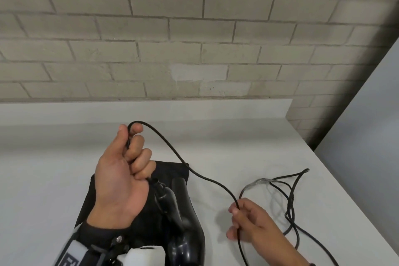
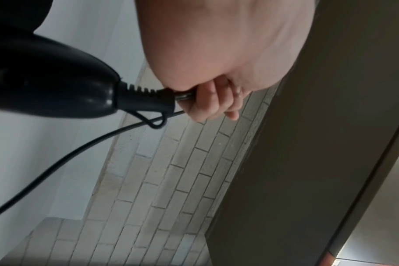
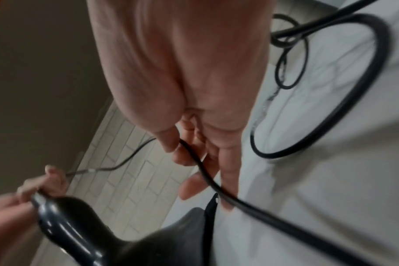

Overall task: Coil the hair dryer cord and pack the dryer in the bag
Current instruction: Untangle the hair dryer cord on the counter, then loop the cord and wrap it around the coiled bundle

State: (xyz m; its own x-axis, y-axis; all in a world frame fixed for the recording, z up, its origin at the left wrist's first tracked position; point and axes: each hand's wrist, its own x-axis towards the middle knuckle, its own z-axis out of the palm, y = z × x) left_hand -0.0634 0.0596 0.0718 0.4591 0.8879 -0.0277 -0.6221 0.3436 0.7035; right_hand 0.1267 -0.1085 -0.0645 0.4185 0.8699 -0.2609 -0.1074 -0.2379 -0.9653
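A glossy black hair dryer (image 1: 183, 229) lies on a black fabric bag (image 1: 172, 170) on the white table (image 1: 54, 179). My left hand (image 1: 127, 162) is raised above it and grips the black cord (image 1: 172, 151) just past the dryer's strain relief (image 2: 146, 98), fingers curled round it. From the top of that fist the cord arcs right and down to my right hand (image 1: 244, 222), which pinches it between thumb and fingers (image 3: 194, 162). The rest of the cord (image 1: 289, 201) lies in loose loops on the table to the right.
A pale brick wall (image 1: 194, 39) rises behind the table's raised back edge (image 1: 151, 110). The table's right edge (image 1: 345, 190) runs diagonally, with grey floor beyond it. A wrist-worn camera strap (image 1: 97, 250) sits on my left forearm.
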